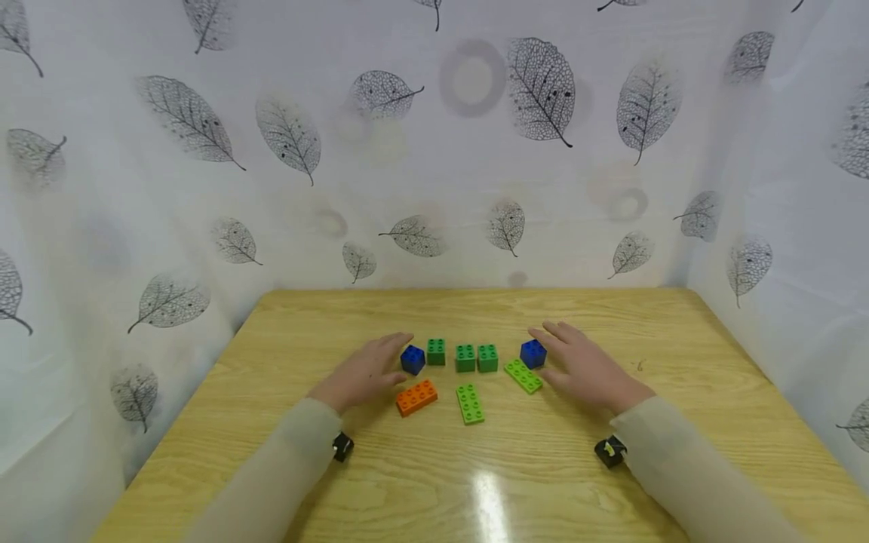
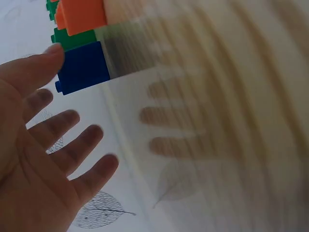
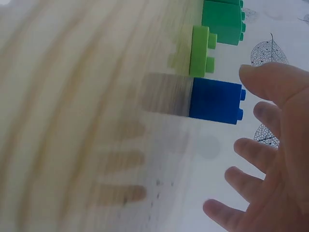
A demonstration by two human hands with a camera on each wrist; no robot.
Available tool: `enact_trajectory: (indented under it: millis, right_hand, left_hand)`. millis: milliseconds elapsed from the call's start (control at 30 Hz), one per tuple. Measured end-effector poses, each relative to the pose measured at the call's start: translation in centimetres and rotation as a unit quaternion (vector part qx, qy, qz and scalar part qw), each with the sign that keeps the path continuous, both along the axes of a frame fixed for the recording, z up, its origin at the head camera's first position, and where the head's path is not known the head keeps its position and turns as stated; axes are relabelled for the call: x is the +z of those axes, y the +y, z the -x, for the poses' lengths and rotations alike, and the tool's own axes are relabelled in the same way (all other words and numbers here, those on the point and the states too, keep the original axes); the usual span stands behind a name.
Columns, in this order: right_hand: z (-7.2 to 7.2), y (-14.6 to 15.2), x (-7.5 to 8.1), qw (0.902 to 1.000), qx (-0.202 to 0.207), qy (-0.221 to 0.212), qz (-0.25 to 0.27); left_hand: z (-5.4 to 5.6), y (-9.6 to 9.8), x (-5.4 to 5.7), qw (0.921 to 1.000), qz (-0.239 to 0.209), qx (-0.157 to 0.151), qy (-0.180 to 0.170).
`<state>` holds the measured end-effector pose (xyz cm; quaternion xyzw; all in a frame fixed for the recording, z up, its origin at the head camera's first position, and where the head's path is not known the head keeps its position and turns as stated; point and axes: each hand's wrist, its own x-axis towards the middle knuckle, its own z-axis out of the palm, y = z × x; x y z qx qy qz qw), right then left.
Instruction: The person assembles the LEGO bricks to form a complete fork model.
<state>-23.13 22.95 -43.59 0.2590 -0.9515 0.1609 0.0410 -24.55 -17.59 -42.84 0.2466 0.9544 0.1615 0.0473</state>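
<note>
My left hand (image 1: 360, 373) hovers with relaxed fingers beside a blue brick (image 1: 413, 360) at the left end of the row. An orange brick (image 1: 417, 397) lies near its thumb. On the other side, my right hand (image 1: 587, 369) has its fingers spread beside another blue brick (image 1: 533, 353), with a flat lime-green brick (image 1: 523, 375) just in front of that one. Between the blue bricks stand three green bricks (image 1: 465, 358). A second flat lime-green piece (image 1: 470, 403) lies nearer to me. Both wrist views show the palms holding nothing, beside the blue bricks (image 2: 84, 67) (image 3: 216, 100).
All the bricks sit on a glossy wooden table (image 1: 489, 467) that shows reflections. A white curtain (image 1: 434, 166) printed with grey leaves hangs behind the table and along both sides. Black wrist cameras (image 1: 610, 450) are strapped under both sleeves.
</note>
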Motion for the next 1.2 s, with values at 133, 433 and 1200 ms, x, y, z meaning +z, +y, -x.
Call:
enact_trajectory:
  millis: [133, 433, 1200]
  right_hand:
    - [0.6, -0.4, -0.6, 0.9982, 0.004, -0.049, 0.036]
    - [1.0, -0.9, -0.7, 0.9934, 0.000, -0.093, 0.068]
    - [0.9, -0.5, -0.7, 0.9942, -0.025, -0.095, 0.044]
  left_hand:
    - [0.7, 0.1, -0.5, 0.9961, -0.052, 0.011, -0.071]
    - [1.2, 0.6, -0.6, 0.9896, -0.101, 0.016, -0.101]
    - [1.0, 0.4, -0.8, 0.9777, -0.152, 0.095, -0.109]
